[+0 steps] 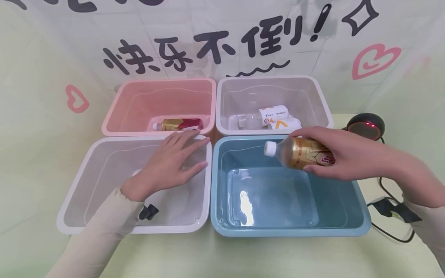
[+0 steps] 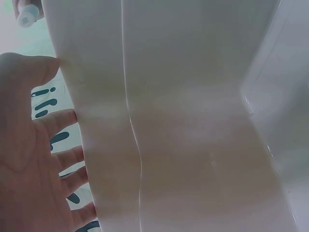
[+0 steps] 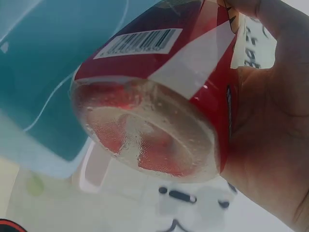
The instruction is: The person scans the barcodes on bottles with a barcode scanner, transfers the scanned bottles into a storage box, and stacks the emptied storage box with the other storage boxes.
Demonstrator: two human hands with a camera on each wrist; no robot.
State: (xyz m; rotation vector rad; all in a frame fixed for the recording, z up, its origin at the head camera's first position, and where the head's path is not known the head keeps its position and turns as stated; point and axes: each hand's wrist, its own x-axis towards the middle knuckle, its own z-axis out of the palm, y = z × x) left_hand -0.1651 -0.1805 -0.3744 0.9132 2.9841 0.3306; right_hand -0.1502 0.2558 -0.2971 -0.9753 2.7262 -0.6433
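My right hand (image 1: 351, 152) grips a plastic bottle (image 1: 295, 152) on its side above the blue bin (image 1: 219, 227), the white cap pointing left. In the right wrist view the bottle's clear base and its red label with a barcode (image 3: 140, 43) show, the palm wrapped along one side. My left hand (image 1: 167, 166) hovers over the near-left white bin (image 1: 139, 229), palm down, fingers spread and holding nothing. In the left wrist view its fingers appear beside the bin's edge; whether they touch it I cannot tell.
Behind stand a pink bin (image 1: 111, 112) holding a similar red-and-gold bottle (image 1: 180, 124) and a white bin (image 1: 326, 112) holding clear bottles with white labels (image 1: 274, 113). A black round device (image 1: 365, 125) with red lights and a cable lies at the right. A printed sheet hangs behind.
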